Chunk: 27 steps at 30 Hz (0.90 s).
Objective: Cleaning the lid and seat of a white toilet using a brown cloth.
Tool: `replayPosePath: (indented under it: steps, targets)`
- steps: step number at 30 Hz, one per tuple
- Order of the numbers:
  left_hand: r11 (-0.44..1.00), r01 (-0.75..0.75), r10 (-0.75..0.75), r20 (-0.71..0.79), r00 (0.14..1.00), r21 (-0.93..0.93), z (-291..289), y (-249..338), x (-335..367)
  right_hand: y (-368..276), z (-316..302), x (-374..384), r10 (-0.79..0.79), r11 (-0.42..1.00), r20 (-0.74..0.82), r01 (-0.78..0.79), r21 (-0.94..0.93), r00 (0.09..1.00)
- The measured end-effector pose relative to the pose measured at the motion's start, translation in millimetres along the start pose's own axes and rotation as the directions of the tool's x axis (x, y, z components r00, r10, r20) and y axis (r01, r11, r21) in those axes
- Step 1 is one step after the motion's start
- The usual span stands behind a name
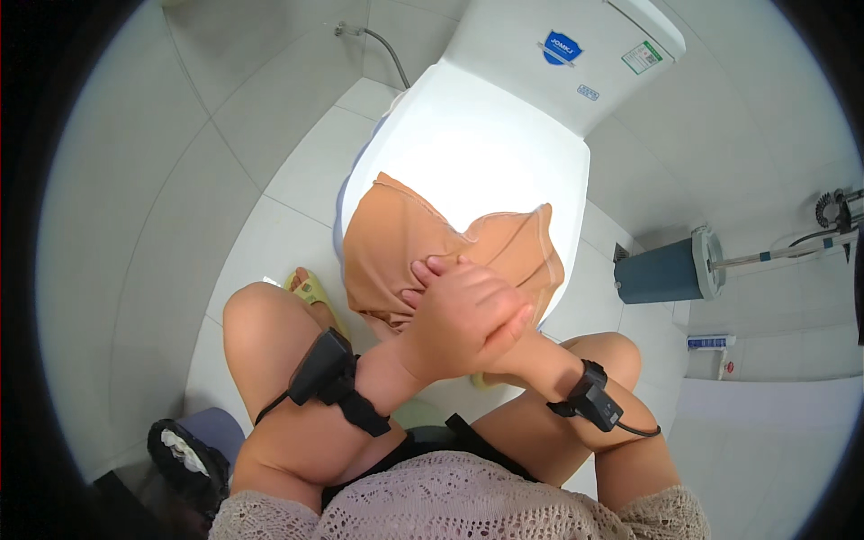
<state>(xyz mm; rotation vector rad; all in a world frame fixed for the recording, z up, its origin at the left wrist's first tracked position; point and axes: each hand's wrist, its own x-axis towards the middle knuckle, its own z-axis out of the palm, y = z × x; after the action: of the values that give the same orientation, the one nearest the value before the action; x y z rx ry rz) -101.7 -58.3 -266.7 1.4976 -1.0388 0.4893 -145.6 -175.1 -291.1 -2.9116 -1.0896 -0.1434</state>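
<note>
A tan-brown pair of shorts, with pale seams and two short legs, lies over the near part of a white toilet lid. Its near edge is bunched in creases. My left hand is curled closed over the garment, on top of my right hand, thumb toward the right wrist; what its fingers hold, if anything, is hidden. My right hand is mostly covered by the left. Fingertips, apparently its own, show apart on the cloth. Black devices are strapped round both my forearms.
The toilet tank rises behind the lid. On the right stands a blue-grey bucket with a long handle; a tube lies nearer. At lower left sits a bin with a black bag. My knees flank the toilet.
</note>
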Motion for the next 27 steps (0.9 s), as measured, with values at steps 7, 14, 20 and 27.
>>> replayPosePath:
  steps: [7, 14, 20, 27]
  targets:
    - [0.999, -0.051, 0.051, 0.006, 0.999, -0.009, -1.8, 10.0, 5.6, 19.6, -6.5, 34.6, 0.004, 1.0, -0.061, -0.003, 0.017, 0.998]
    - [0.999, 0.012, -0.016, -0.106, 0.994, -0.04, -21.8, 10.8, 14.9, 70.0, 3.2, 122.4, 0.002, 0.992, 0.036, -0.007, 0.125, 0.999]
    - [0.984, 0.158, -0.17, -0.176, 0.97, -0.083, -35.6, 6.9, 23.5, 147.1, 21.1, 177.9, 0.277, 0.954, -0.041, -0.27, 0.128, 0.96]
    - [0.959, 0.234, -0.262, -0.181, 0.948, -0.161, -33.4, -5.6, 30.7, 239.7, 14.3, 197.6, 0.614, 0.786, -0.021, -0.608, 0.108, 0.789]
